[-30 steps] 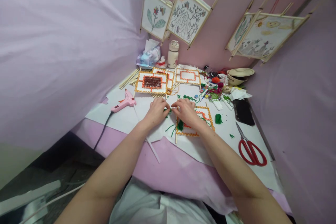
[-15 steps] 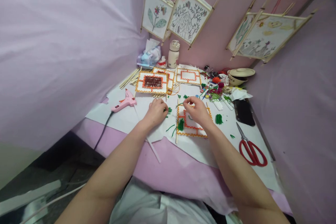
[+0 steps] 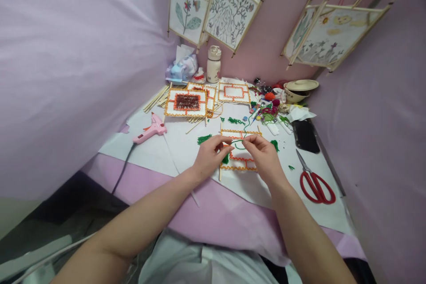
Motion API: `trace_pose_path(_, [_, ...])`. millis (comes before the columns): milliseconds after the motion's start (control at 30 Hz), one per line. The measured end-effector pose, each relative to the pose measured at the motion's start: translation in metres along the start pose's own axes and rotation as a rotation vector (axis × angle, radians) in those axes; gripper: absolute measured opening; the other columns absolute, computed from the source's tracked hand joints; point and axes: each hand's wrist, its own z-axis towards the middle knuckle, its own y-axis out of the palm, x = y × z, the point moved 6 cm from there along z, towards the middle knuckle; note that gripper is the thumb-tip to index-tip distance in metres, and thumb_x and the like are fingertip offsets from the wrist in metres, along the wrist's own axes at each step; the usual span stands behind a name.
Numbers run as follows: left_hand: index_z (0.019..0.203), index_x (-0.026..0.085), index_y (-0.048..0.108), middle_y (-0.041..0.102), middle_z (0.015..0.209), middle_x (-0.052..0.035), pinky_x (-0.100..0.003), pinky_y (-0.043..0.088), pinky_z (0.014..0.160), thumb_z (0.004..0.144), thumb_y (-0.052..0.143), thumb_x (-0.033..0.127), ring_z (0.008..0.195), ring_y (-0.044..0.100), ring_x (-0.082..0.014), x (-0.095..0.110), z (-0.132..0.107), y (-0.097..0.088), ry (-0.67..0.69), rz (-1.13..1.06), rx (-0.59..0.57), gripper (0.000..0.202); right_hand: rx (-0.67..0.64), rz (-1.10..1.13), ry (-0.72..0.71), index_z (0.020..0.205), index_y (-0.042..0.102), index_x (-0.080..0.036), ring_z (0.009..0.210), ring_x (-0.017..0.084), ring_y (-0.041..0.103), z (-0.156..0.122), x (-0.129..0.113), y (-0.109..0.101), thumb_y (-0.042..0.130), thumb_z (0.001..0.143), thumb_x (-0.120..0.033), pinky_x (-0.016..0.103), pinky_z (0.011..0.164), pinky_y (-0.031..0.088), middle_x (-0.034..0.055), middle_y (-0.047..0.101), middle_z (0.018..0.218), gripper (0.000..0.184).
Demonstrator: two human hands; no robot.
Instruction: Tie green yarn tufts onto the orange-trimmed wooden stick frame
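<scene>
Green yarn (image 3: 237, 141), dead centre of the frame! Pinching it tight in right hand (image 3: 262, 154) fingertips, curling left hand (image 3: 210, 156) fingers near-closed beside it, grip unclear, over the orange-trimmed panel (image 3: 237, 164).

In the upper middle of the frame stands a cream bottle (image 3: 213, 66), with a tissue pack (image 3: 183, 69) on its left. At the right lies a black phone (image 3: 306, 136).

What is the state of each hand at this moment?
Left hand: partly curled at the green yarn; whether it grips cannot be told.
Right hand: closed, pinching the green yarn.
</scene>
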Motion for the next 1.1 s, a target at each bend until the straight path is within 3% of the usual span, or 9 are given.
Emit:
trace_pose_path(100, [0.087,0.020,0.070,0.069,0.083,-0.0027,-0.027,0.045,0.069,0.084,0.062,0.028,0.072,0.059,-0.0141,-0.007,-0.001,0.002,-0.061,-0.063,0.026,0.011,0.000,-0.040,-0.015,0.079,0.063,-0.020,0.070,0.015,0.054,-0.001,0.001,0.001,0.063,0.080,-0.035,0.029,0.070,0.043,-0.0005,0.060,0.076,0.015])
trace_pose_path(167, [0.091,0.020,0.069,0.069,0.081,-0.0021,-0.026,0.045,0.068,0.081,0.064,0.028,0.071,0.059,-0.0142,-0.011,0.000,0.003,-0.130,-0.176,0.041,0.013,0.021,-0.102,-0.061,0.079,0.063,-0.020,0.074,0.016,0.056,-0.004,-0.003,0.001,0.061,0.081,-0.034,0.030,0.074,0.043,0.0003,0.061,0.077,0.013])
trace_pose_path(267, [0.097,0.020,0.064,0.065,0.073,0.0007,-0.024,0.044,0.062,0.075,0.071,0.028,0.066,0.058,-0.0124,-0.016,0.000,0.005,-0.253,-0.389,0.047,0.024,0.061,-0.248,-0.234,0.078,0.062,-0.022,0.083,0.019,0.057,-0.010,-0.016,0.004,0.059,0.083,-0.029,0.033,0.080,0.042,0.0017,0.063,0.082,0.010])
trace_pose_path(433, [0.074,0.016,0.065,0.064,0.071,0.0000,-0.024,0.044,0.062,0.069,0.075,0.027,0.064,0.056,-0.0109,-0.014,0.001,0.003,-0.331,-0.433,0.043,0.015,0.090,-0.477,-0.503,0.079,0.062,-0.022,0.090,0.021,0.056,-0.020,-0.031,0.014,0.057,0.085,-0.023,0.037,0.085,0.040,0.0029,0.065,0.084,0.008])
trace_pose_path(800, [0.081,0.017,0.074,0.073,0.082,-0.0049,-0.032,0.051,0.077,0.062,0.080,0.030,0.077,0.064,-0.0178,-0.022,0.000,0.013,-0.469,-0.565,-0.058,0.024,0.059,-0.733,-0.571,0.083,0.066,-0.024,0.096,0.022,0.052,-0.023,-0.026,0.018,0.058,0.088,-0.024,0.038,0.085,0.032,0.0013,0.068,0.093,0.009])
trace_pose_path(933, [0.081,0.016,0.074,0.072,0.081,-0.0051,-0.031,0.049,0.073,0.062,0.081,0.034,0.075,0.062,-0.0166,-0.023,-0.002,0.016,-0.505,-0.619,-0.081,0.026,0.017,-0.767,-0.570,0.085,0.066,-0.025,0.097,0.022,0.051,-0.023,-0.024,0.019,0.057,0.090,-0.025,0.038,0.085,0.031,0.0017,0.069,0.096,0.011])
trace_pose_path(1100, [0.075,0.015,0.070,0.061,0.066,-0.0002,-0.023,0.042,0.058,0.061,0.083,0.033,0.058,0.050,-0.0084,-0.024,-0.003,0.019,-0.584,-0.786,-0.088,0.026,0.046,-0.753,-0.578,0.084,0.066,-0.025,0.097,0.021,0.053,-0.024,-0.025,0.018,0.058,0.089,-0.024,0.038,0.087,0.031,0.0008,0.069,0.094,0.009])
